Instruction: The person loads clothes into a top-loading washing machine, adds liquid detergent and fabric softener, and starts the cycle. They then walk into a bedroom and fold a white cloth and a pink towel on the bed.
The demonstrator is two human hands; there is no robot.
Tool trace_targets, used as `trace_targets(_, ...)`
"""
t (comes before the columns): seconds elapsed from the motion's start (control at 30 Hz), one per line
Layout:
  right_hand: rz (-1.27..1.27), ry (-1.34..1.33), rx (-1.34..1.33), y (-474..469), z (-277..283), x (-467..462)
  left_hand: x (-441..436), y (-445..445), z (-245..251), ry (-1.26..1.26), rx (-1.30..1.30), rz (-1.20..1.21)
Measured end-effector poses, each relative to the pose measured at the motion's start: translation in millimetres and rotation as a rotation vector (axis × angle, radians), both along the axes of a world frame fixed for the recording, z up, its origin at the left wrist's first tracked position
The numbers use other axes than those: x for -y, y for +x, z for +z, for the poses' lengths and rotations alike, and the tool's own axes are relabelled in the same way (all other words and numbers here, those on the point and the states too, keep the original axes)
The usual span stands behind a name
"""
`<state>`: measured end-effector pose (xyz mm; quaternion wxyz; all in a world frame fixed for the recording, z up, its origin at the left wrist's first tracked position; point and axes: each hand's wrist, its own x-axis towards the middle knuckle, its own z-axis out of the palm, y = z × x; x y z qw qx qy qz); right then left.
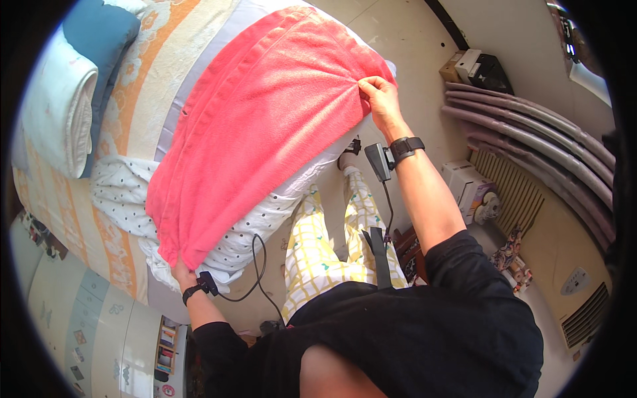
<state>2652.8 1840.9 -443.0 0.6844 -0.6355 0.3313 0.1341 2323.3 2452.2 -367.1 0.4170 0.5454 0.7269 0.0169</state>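
A pink fleece blanket (268,114) lies spread over the bed, with its near edge drawn taut between my two hands. My right hand (380,99) pinches the blanket near its right end, and creases fan out from the fingertips. At the lower left, my left hand (183,273) grips a gathered corner; its fingers are partly hidden by the cloth. Beneath the blanket is a white sheet with dark dots (254,231), bunched along the bed's near side. Both wrists wear black straps with small cabled devices.
A folded white blanket (64,109) and a blue pillow (107,30) rest on the bed's orange-patterned cover (144,49). On the right stand boxes (460,186), long plastic-wrapped panels (537,119) and a beige air conditioner (552,248). A black cable hangs by my left wrist.
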Motion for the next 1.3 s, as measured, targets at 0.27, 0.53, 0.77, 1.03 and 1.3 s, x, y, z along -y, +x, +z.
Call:
trace_targets(0.27, -0.242, 0.233, -0.065, 9.3, 15.3, -2.5, -10.0, 2.2, -10.2, 0.005, -0.038, -0.035)
trace_targets(0.53, 0.196, 0.0, -0.017, 3.6, 45.4, -0.1, 162.9, 202.2, 2.7, 0.916, -0.14, -1.241)
trace_targets(0.77, 0.193, -0.012, -0.008, -3.9, 29.7, 0.9, 458.5, 321.7, -14.7, 0.255, 0.567, -1.65)
trace_targets(1.03, 0.437, -0.57, 0.306, -4.1, 6.4, -1.7, 472.5, 333.4, -56.6, 0.133, 0.429, -1.657)
trace_targets(1.3, 0.298, -0.395, 0.1, 6.6, -4.6, 9.6, 460.1, 334.4, -57.9, -0.189, 0.413, -1.548)
